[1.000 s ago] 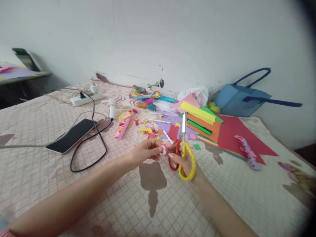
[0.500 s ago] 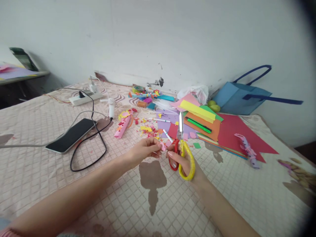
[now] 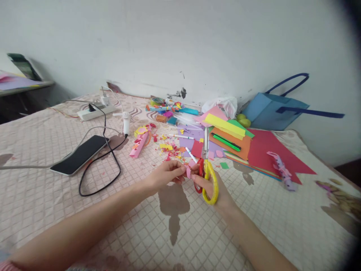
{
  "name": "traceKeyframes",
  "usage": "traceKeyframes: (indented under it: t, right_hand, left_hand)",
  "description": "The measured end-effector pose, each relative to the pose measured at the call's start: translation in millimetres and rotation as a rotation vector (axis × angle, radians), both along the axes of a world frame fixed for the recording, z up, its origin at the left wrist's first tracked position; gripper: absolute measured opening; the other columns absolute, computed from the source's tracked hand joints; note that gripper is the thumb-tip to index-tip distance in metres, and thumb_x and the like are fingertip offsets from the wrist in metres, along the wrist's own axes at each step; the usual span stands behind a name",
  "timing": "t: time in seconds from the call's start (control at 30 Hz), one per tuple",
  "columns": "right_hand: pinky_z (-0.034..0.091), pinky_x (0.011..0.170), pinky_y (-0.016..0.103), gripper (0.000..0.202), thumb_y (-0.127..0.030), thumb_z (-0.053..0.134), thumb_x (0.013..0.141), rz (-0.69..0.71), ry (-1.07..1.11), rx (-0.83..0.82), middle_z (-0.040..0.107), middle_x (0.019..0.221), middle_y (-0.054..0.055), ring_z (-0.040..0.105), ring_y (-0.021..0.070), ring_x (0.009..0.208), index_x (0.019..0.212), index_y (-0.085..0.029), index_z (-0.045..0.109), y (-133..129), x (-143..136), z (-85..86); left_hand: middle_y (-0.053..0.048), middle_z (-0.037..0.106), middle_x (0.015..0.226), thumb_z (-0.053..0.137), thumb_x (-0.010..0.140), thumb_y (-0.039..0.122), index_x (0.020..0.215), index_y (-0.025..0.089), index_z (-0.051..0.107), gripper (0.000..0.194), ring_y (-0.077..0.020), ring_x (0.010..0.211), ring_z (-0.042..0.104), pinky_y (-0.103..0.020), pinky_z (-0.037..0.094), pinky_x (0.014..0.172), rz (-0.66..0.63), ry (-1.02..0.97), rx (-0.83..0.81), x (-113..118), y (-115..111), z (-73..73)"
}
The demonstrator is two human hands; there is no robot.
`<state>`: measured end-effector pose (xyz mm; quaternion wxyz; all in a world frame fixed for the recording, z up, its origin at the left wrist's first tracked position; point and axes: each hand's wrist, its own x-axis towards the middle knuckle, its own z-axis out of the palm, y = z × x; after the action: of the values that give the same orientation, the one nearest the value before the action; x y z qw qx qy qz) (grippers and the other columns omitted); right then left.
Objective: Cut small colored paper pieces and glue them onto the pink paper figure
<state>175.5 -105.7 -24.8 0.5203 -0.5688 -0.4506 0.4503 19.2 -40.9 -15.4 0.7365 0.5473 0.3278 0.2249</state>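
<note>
Between finger and thumb, my left hand pinches a small pink paper piece. My right hand is closed around scissors with one red and one yellow handle loop; their blades point away from me and look nearly together. The fingertips of my right hand are close against the right side of the pink piece; whether they grip it too, I cannot tell. Just beyond the hands lie coloured paper scraps, a red paper square and a white stick-like piece.
A phone-like black slab with cables and a power strip lie at left. A decorated pink paper roll is behind my left hand. Coloured sheets, a green cutter, another decorated roll and a blue bag are at right.
My right hand and the scissors have shifted slightly left and turned a little. The pink piece now shows larger between the fingertips, and the hands are closer together.
</note>
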Motion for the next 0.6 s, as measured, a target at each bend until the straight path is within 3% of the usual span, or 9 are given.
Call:
traceKeyframes:
  t: [0.27, 0.47, 0.6]
  right_hand:
    - [0.036, 0.051, 0.024, 0.019, -0.027, 0.065, 0.065, 0.027, 0.030, 0.016, 0.057, 0.068, -0.001, 0.048, 0.0102, 0.055, 0.079, -0.018, 0.055, 0.1, -0.7, 0.7]
    - [0.031, 0.042, 0.022, 0.022, -0.037, 0.063, 0.073, 0.011, 0.019, -0.031, 0.048, 0.054, -0.006, 0.040, 0.0075, 0.042, 0.083, -0.019, 0.056, -1.5, 1.9, -2.6]
    - [0.033, 0.044, 0.022, 0.023, -0.036, 0.066, 0.071, 0.014, 0.000, -0.008, 0.050, 0.061, -0.005, 0.043, 0.0077, 0.047, 0.083, -0.019, 0.057, -1.1, 4.5, -4.3]
  left_hand:
    - [0.001, 0.057, 0.064, 0.067, 0.071, 0.035, 0.075, 0.011, 0.056, 0.027, -0.0074, 0.059, 0.051, -0.021, 0.039, 0.059, -0.042, -0.005, 0.031, -0.3, -1.8, 2.9]
    - [0.000, 0.057, 0.067, 0.065, 0.073, 0.034, 0.076, 0.011, 0.058, 0.025, -0.0073, 0.060, 0.050, -0.021, 0.039, 0.059, -0.051, 0.024, 0.056, -1.1, 1.1, 1.8]
    - [0.000, 0.057, 0.065, 0.065, 0.072, 0.034, 0.073, 0.010, 0.059, 0.024, -0.0071, 0.058, 0.048, -0.021, 0.035, 0.055, -0.130, 0.042, 0.145, -2.0, 3.7, 0.7]
